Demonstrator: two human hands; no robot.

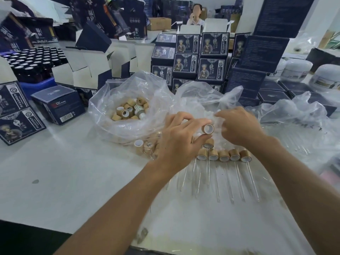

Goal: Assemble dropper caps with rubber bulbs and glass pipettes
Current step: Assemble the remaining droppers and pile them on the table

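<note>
My left hand pinches a bamboo-coloured dropper cap between thumb and fingers, its white-lined opening facing me. My right hand reaches into a clear plastic bag, fingers curled among its pale contents; what it holds is hidden. In front of the hands lies a row of several assembled droppers on the white table, their glass pipettes pointing toward me. A second clear bag holds several loose bamboo caps.
Dark blue printed cartons are stacked behind the bags, with more at the left. A blue tray of dark bottles stands at the back left. White jars sit at the right. A person sits far behind.
</note>
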